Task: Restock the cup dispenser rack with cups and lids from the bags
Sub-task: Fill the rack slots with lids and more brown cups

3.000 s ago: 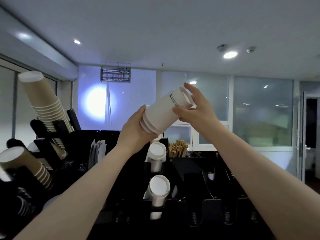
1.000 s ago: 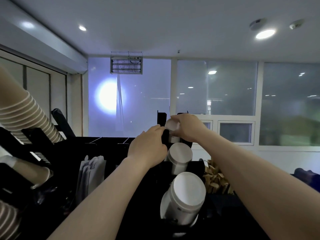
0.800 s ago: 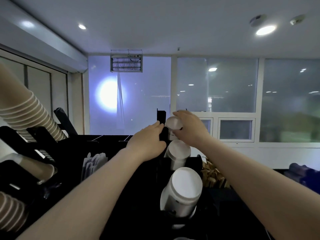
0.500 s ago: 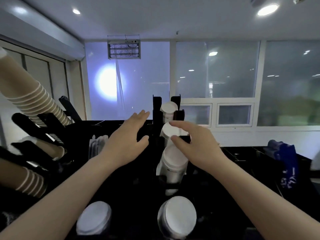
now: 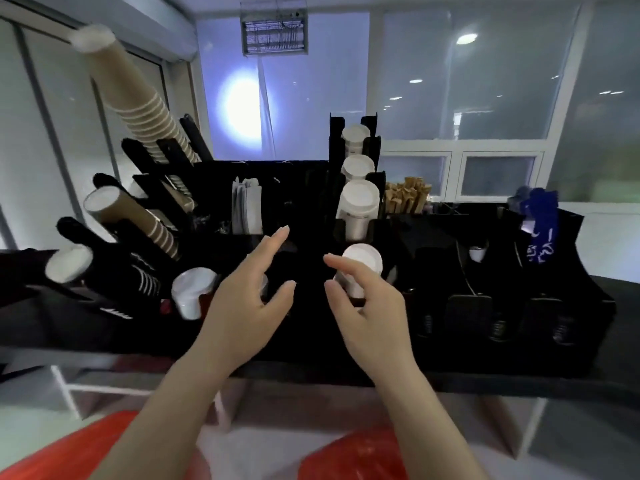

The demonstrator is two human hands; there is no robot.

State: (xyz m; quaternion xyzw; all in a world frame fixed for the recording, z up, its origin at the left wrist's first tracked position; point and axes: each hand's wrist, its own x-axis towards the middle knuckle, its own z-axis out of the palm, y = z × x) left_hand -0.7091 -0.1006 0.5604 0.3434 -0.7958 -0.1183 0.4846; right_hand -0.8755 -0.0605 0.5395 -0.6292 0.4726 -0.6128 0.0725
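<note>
A black cup dispenser rack (image 5: 460,327) fills the counter in front of me. A middle column holds white cup stacks (image 5: 358,202) one above the other, the top one (image 5: 354,136) between two tall black posts. Brown ribbed cup stacks (image 5: 138,109) slant out of the rack's left side. My left hand (image 5: 249,299) and my right hand (image 5: 363,303) hover in front of the rack, fingers spread and relaxed, holding nothing. My right hand partly covers the lowest white stack (image 5: 363,261). Red bags (image 5: 353,459) lie below at the bottom edge.
Wooden stirrers (image 5: 407,197) stand right of the white column, paper sleeves (image 5: 246,209) left of it. A blue item (image 5: 538,230) sits at the rack's right. A white cup stack (image 5: 190,292) lies at lower left. Spring-loaded slots (image 5: 498,327) line the right front.
The white cup stack I held went into the rack's top middle slot. Both hands let go and pulled back and down, and my view tilted down to the rack front and red bags.
</note>
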